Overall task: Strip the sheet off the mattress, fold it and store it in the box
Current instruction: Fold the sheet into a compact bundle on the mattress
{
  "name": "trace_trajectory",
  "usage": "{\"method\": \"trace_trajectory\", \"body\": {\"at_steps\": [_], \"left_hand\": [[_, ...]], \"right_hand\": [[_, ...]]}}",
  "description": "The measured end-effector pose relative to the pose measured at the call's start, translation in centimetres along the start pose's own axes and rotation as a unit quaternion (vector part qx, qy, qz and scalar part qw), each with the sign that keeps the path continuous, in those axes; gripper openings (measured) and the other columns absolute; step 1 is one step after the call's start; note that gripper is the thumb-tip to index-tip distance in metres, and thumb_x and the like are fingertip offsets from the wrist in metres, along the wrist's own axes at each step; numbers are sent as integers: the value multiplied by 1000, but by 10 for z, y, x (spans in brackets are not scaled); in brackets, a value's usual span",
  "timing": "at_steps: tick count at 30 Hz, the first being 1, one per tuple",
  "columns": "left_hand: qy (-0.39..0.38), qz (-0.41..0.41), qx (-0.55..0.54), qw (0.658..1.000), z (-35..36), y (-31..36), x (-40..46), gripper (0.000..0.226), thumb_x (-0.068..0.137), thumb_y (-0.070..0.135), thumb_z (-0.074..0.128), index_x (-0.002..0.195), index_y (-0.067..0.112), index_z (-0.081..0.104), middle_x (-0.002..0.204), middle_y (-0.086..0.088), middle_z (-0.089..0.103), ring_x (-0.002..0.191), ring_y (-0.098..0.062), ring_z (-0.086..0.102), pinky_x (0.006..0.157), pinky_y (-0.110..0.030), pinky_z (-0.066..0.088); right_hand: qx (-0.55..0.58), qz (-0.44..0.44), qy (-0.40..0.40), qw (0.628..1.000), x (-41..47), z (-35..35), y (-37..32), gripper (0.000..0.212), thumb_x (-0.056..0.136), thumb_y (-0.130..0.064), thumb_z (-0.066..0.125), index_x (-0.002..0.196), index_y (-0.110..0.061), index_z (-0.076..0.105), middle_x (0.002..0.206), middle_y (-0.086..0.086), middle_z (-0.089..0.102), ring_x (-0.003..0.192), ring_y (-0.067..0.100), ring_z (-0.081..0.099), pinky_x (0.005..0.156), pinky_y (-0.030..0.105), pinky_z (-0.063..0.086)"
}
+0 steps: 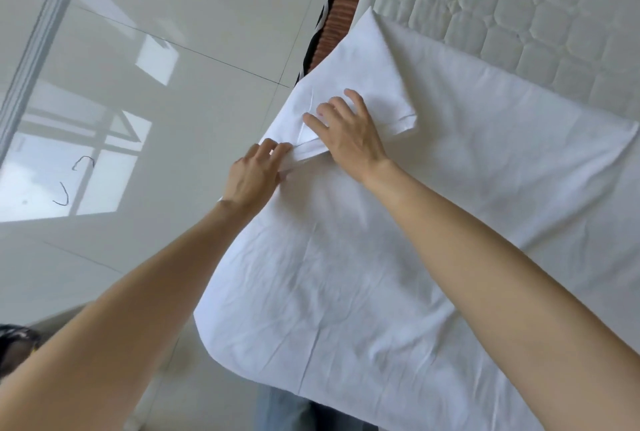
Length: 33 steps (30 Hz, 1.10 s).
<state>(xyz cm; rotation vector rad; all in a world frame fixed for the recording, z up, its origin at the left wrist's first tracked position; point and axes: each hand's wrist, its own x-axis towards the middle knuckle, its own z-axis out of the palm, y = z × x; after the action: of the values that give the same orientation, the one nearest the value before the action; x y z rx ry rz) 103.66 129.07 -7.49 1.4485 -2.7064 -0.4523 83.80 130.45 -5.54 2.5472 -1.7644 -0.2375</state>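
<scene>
A white sheet [398,240] lies spread over the near part of the quilted mattress [512,15], hanging over its left edge. One corner of the sheet is folded back into a flap [381,84]. My right hand [349,133] lies flat on that flap with straight, spread fingers, pressing it down. Just left of it, my left hand [254,176] pinches the layered edge of the sheet at the mattress side, fingers curled around the fabric. No box is in view.
Glossy pale floor tiles [156,84] fill the left half, with window reflections. A brown and black bed frame edge [343,5] runs beside the mattress. A grey rail [45,39] crosses the far left. Blue jeans [287,410] show below the sheet.
</scene>
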Motion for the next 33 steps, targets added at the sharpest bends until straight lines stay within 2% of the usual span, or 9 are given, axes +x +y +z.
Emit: {"method": "trace_trajectory", "body": {"at_steps": [4,7,9,12,18,21,26,30,33], "left_hand": [[-62,-99,-17,993,0,-19,-15,61,69,-2,59,126,16,49,119,-9,54,98,-33,53,75,-41,43],[-73,-183,-42,979,-4,-40,-32,38,80,9,57,117,16,54,109,-10,60,92,-35,58,80,-38,40],[-33,-152,-51,987,-16,-40,-41,30,80,8,57,109,12,56,96,-13,62,76,-38,59,69,-35,40],[12,-48,-59,997,-45,-19,-55,26,78,15,50,104,14,48,87,-13,60,57,-36,57,52,-28,33],[-47,62,-84,993,-80,68,-53,24,75,30,38,96,18,39,81,-7,62,46,-35,53,39,-26,32],[-111,77,-103,985,-73,131,-48,22,86,22,49,105,12,46,91,-12,63,61,-43,59,48,-35,36],[-199,73,-81,974,-47,235,-51,31,94,25,46,120,8,46,115,-8,59,84,-42,59,61,-35,32],[-199,71,-108,972,-17,317,-59,32,93,24,48,120,7,47,113,-10,60,81,-42,60,61,-37,38],[-199,71,-136,968,16,402,-67,31,92,22,51,117,3,49,109,-13,61,75,-43,60,60,-39,42]], "right_hand": [[-15,-41,4,999,5,-3,6,27,61,5,50,64,-19,62,46,-3,47,40,19,44,83,30,51],[-29,-54,51,997,-3,-7,10,29,63,8,44,64,-16,61,47,-2,50,39,19,46,86,31,51],[-27,-53,72,996,-9,-10,15,35,74,9,36,65,-14,61,58,1,57,50,21,53,88,34,46],[-25,-12,70,997,-21,-30,25,23,72,7,53,65,-13,60,77,5,61,68,26,54,70,33,36],[106,151,83,979,-74,-69,56,20,66,8,58,70,-11,56,68,7,45,40,27,49,41,21,28],[151,180,85,968,-111,-66,86,35,75,4,41,87,-13,69,90,9,61,63,26,65,46,20,31],[193,222,23,955,-183,-53,138,30,92,-36,49,115,-18,56,93,-3,58,82,16,54,75,26,41],[251,216,39,943,-266,-34,175,33,86,6,48,112,-4,65,123,11,56,96,31,60,77,37,52],[293,250,22,923,-343,-25,212,33,89,3,44,115,0,64,131,10,50,105,27,56,89,39,48]]}}
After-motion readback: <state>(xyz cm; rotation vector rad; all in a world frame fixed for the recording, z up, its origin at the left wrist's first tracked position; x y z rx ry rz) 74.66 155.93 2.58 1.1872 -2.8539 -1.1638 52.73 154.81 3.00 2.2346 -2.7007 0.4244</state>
